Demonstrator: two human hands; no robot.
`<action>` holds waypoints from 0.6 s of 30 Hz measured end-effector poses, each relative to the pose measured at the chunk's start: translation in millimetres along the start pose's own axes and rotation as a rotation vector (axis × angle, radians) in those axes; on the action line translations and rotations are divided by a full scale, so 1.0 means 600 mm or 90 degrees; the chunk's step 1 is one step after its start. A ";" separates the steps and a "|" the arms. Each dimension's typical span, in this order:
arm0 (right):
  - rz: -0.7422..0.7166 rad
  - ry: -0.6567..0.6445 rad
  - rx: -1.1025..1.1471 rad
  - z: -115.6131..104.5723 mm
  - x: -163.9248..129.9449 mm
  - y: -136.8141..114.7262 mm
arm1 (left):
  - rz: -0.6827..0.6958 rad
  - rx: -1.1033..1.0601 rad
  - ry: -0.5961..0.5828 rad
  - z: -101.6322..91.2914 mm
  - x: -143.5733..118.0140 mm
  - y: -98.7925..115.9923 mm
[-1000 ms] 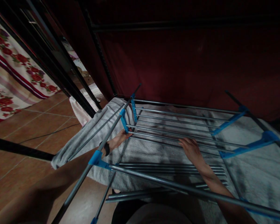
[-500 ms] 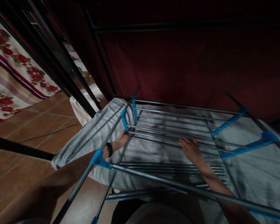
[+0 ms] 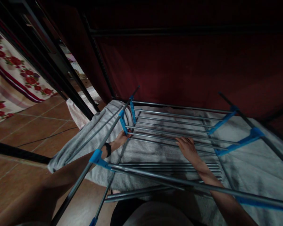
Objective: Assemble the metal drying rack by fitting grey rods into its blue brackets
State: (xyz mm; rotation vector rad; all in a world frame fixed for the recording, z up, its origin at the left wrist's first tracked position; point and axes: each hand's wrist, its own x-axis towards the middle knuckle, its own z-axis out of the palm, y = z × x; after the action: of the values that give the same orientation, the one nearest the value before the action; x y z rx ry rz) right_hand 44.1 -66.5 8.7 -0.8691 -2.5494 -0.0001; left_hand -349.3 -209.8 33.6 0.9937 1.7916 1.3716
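Observation:
A rack of grey metal tubes (image 3: pixel 155 136) with blue plastic brackets (image 3: pixel 228 148) stands before me. My left hand (image 3: pixel 121 138), with a black band (image 3: pixel 108 149) on its wrist, grips the lower end of a left blue bracket (image 3: pixel 123 121), where a tube meets it; its fingertips are partly hidden. My right hand (image 3: pixel 186 148) is farther right, its fingers curled over the front tubes of the same tier. Nearer to me, a long tube (image 3: pixel 155 175) crosses in front of my right forearm from another blue bracket (image 3: pixel 99 159).
Under the rack lies a grey blanket (image 3: pixel 257 175). Several loose tubes (image 3: pixel 136 193) lie on it close to my body. Behind is a dark red cloth panel (image 3: pixel 179 72). Black metal posts (image 3: pixel 79 97), a floral cloth (image 3: pixel 16 72) and brown floor tiles (image 3: pixel 37 135) are on the left.
The view has shifted slightly, so the rack's right side appears further left. Both hands keep their places on the rack, with little visible movement along it.

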 end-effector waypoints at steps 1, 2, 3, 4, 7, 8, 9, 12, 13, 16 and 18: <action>-0.001 0.009 -0.007 -0.002 -0.003 -0.001 | -0.005 -0.004 -0.003 -0.001 0.001 0.000; -0.001 0.018 -0.015 -0.004 -0.005 -0.002 | -0.010 -0.008 -0.004 -0.002 0.001 0.000; 0.000 0.024 -0.024 -0.006 -0.007 -0.003 | -0.014 -0.011 -0.004 -0.002 0.001 0.000; 0.001 0.027 -0.031 -0.008 -0.009 -0.003 | -0.018 -0.011 -0.003 -0.002 0.002 -0.001; -0.005 0.003 -0.050 -0.011 -0.008 -0.004 | -0.030 -0.006 0.005 -0.002 0.002 -0.003; -0.007 -0.008 -0.056 -0.011 -0.006 -0.004 | -0.034 -0.003 0.005 -0.002 0.003 -0.003; -0.008 -0.018 -0.061 -0.010 -0.004 -0.004 | -0.038 0.001 0.004 -0.002 0.003 -0.003; -0.003 -0.033 -0.071 -0.007 0.003 -0.006 | -0.050 0.013 0.010 -0.001 0.004 -0.001; -0.002 -0.032 -0.070 -0.006 0.005 -0.006 | -0.053 0.016 0.017 -0.001 0.005 -0.001; -0.003 -0.021 -0.057 -0.004 0.008 -0.005 | -0.060 0.024 0.032 0.002 0.004 0.002; -0.008 -0.016 -0.047 -0.005 0.009 -0.004 | -0.061 0.025 0.035 0.003 0.001 0.006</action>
State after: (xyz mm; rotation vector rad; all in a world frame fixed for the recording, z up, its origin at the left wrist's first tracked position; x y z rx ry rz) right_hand 40.3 -65.8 14.0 -0.8858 -2.5927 -0.0875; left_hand -347.3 -207.8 36.7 0.8874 1.8887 1.3208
